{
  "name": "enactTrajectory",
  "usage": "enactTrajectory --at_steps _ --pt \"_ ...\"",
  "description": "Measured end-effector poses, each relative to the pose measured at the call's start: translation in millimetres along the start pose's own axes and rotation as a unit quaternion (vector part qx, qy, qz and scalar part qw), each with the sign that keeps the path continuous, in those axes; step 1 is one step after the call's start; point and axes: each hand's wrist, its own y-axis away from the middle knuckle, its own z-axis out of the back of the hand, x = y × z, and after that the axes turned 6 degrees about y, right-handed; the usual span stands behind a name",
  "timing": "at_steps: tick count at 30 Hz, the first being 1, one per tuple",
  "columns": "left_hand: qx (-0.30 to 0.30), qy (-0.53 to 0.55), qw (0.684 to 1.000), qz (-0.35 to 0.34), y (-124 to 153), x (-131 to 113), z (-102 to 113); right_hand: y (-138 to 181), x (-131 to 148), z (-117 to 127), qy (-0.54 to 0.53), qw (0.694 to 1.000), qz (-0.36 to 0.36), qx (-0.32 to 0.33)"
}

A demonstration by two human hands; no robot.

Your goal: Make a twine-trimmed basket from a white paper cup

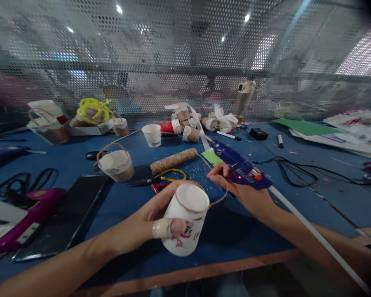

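Note:
My left hand [163,218] is wrapped round a white paper cup [187,239] with printed characters and a pink flower, held bottom up above the table's front edge. A bandage-like strip [161,228] covers part of the thumb. Brown twine rings the cup's base and loops off its right side toward my right hand [222,175]. That hand is closed round a blue hot glue gun [235,163], its nozzle pointing away to the upper left. A long white glue stick [315,233] trails from the gun's back over my forearm. The twine passes by my right fingertips, from a twine roll [174,161].
Yellow-handled scissors [173,171] lie behind the cup. Left of them stands a twine-handled cup basket [116,165]. A dark phone-like slab [68,214] and a magenta tool [46,206] lie left. Black cable [293,177] coils at right. A perforated metal screen [173,53] rises behind.

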Motion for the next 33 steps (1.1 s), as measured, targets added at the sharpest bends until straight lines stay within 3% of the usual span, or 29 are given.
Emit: enactTrajectory --at_steps 7,18,23,27,33 --pt "-0.014 0.064 0.998 -0.025 -4 5 3 9 6 9 -0.045 0.995 0.073 -0.054" --pt "-0.09 0.053 0.991 -0.079 -7 1 4 13 2 9 -0.17 0.983 -0.045 0.057" --pt "-0.103 0.101 0.987 -0.07 -10 -1 1 14 0 9 -0.205 0.974 -0.05 0.086" --pt "-0.1 0.065 0.99 -0.07 -9 1 4 14 -1 10 -0.201 0.973 -0.046 0.105" --pt "-0.108 0.029 0.989 -0.092 -8 2 6 14 -3 17 -0.145 0.987 0.021 0.066"
